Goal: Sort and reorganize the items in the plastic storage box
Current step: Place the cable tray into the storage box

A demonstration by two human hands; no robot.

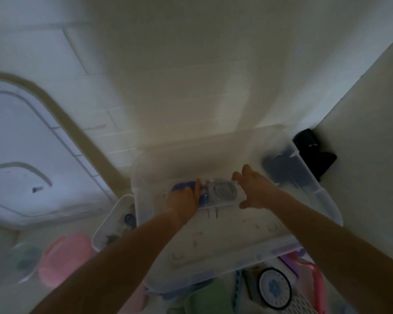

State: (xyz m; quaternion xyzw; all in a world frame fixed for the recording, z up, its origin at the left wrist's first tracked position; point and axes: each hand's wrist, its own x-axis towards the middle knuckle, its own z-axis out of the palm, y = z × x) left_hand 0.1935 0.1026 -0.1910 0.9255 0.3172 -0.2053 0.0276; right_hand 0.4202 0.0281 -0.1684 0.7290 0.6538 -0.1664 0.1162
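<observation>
Blurred storage box, left hand seemingly gripping small clear case, right hand spread

Count, head view, blurred. My hands: two, left grip and right grip. Large clear storage boxes: one. Smaller clear cases inside it: one. Coiled grey cables in that case: one. Blue items there: one. White trays at left: one. Pink tubs: one. Round clock-like dials: one. Small contents of the tray: too blurred to count.
</observation>
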